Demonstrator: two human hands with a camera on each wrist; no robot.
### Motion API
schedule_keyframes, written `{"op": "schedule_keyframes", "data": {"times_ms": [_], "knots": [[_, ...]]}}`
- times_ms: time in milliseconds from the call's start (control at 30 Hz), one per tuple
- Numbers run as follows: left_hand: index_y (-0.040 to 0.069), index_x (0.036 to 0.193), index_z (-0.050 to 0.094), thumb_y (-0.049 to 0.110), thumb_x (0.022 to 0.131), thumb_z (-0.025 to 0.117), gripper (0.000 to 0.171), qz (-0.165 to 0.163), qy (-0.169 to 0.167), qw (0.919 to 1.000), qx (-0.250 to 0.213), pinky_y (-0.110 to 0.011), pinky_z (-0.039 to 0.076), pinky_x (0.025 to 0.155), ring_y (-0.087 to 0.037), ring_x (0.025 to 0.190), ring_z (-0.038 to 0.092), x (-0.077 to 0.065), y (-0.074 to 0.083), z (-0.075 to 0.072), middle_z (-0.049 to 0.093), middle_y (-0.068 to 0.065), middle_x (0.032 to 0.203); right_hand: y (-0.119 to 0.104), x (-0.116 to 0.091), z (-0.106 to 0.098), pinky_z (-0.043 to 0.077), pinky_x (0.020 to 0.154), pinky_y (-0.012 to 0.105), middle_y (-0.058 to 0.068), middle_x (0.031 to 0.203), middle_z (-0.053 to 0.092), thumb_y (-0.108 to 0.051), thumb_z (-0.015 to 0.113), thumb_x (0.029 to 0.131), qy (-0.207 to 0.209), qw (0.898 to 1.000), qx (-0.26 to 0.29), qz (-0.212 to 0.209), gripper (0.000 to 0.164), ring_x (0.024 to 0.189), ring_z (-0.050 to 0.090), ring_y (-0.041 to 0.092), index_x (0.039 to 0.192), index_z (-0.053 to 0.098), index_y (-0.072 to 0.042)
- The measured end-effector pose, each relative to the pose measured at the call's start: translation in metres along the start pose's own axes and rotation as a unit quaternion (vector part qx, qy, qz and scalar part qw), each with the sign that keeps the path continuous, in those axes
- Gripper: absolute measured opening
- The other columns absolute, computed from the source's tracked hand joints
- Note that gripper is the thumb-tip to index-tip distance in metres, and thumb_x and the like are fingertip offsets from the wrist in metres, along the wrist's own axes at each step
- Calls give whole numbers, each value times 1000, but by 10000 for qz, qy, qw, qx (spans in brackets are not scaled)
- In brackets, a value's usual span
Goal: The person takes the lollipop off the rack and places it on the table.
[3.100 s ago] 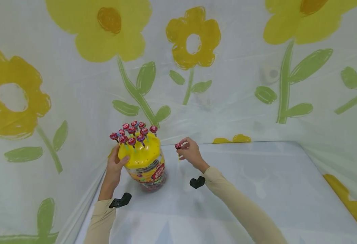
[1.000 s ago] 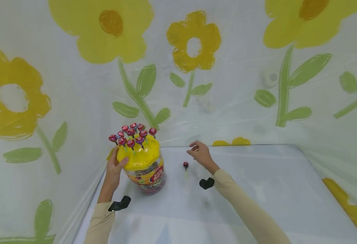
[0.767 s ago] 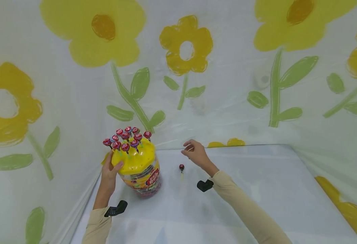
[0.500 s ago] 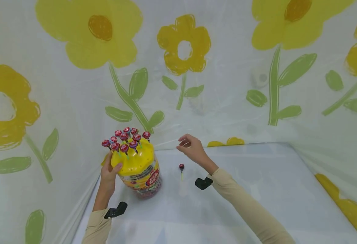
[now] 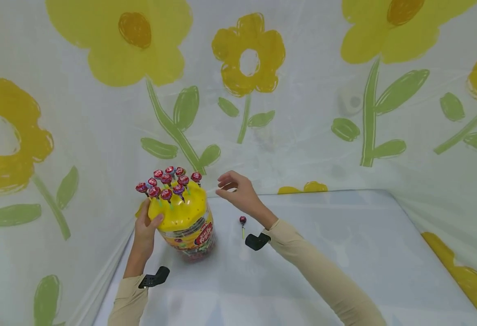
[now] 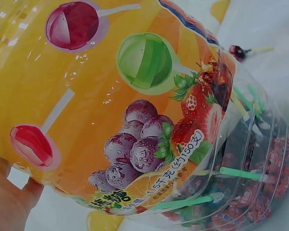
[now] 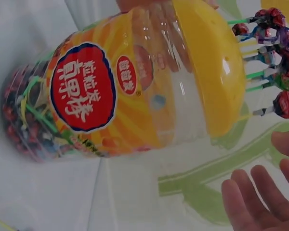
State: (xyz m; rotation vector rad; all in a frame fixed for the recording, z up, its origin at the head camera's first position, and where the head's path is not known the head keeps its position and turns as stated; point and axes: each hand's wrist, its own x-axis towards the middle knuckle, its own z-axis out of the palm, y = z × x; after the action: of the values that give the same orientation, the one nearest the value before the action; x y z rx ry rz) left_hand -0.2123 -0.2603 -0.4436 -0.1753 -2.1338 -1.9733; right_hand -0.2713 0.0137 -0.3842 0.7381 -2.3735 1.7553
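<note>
A clear plastic lollipop jar (image 5: 187,235) with a yellow-orange label stands on the table, leaning slightly. Its yellow lid (image 5: 183,213) bears several red- and purple-wrapped lollipops (image 5: 166,179) standing upright on their sticks. My left hand (image 5: 145,226) grips the lid's left edge, thumb on top; its other fingers are partly hidden behind. Just right of the lid, my right hand (image 5: 240,192) hangs in the air, fingers loosely bent and holding nothing. In the right wrist view, its fingers (image 7: 253,199) are apart from the nearest lollipop (image 7: 284,104). A single lollipop (image 5: 243,220) lies on the table.
The white-covered table (image 5: 324,271) extends right of the jar. A white curtain (image 5: 303,117) with printed yellow flowers hangs behind and to the left. More wrapped lollipops (image 7: 33,110) fill the bottom of the jar.
About three seconds ago my right hand held a lollipop; it now lies on the table. The right hand has since moved left to beside the lid. The left hand keeps its grip.
</note>
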Motion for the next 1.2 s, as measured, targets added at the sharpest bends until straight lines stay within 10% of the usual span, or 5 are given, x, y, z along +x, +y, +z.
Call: {"op": "schedule_keyframes", "data": {"times_ms": [567,1200], "knots": [[24,137,24,14,86,51,59,54,42,10000,-14,-13,37,89,-16,107,43,0,-2,-4,41,-3,126,-14,28,49,49,72,21,5,91,61,-8,62,79,359,9965,362,-667,22,82,58,14,100,54,-8],[27,137,25,14,85,52,60,-32,49,10000,-80,-14,35,92,-17,110,42,1,-1,0,40,-2,127,-20,29,51,51,66,26,5,83,63,0,62,76,739,9924,402,-899,25,71,58,12,98,52,-8]]}}
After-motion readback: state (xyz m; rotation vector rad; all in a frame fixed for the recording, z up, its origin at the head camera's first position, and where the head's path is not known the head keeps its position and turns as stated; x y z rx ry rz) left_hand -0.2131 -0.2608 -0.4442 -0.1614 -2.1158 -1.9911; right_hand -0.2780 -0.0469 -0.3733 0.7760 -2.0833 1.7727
